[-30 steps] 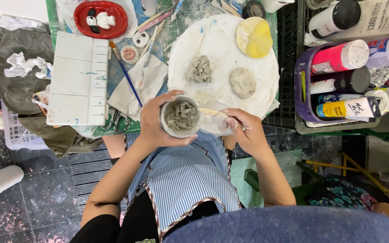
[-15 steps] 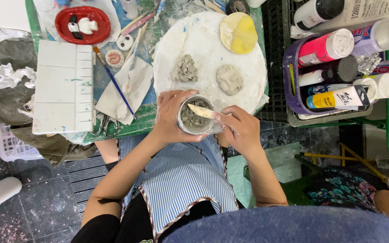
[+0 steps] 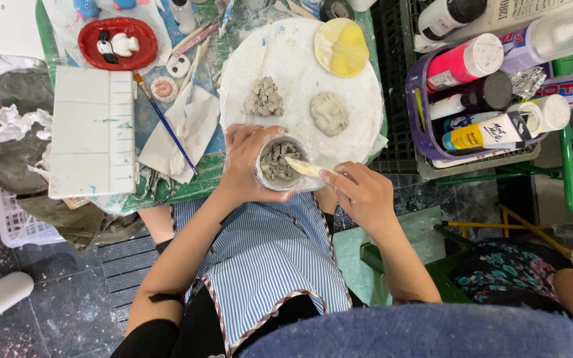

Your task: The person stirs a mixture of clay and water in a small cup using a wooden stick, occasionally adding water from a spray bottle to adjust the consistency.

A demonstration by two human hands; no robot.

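Clay-filled small cup (image 3: 280,162), held over the near edge of the round white board (image 3: 366,99), sits wrapped in the left hand (image 3: 247,166) while the right hand (image 3: 359,192) pinches a flat wooden stick (image 3: 303,166); scraping goes best with the cup gripped steady and the stick angled along its wall.

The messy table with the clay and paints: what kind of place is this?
Probably an art or craft studio. Paint bottles fill a basket, a brush lies on the table, and the left hand holds a cup of grey clay.
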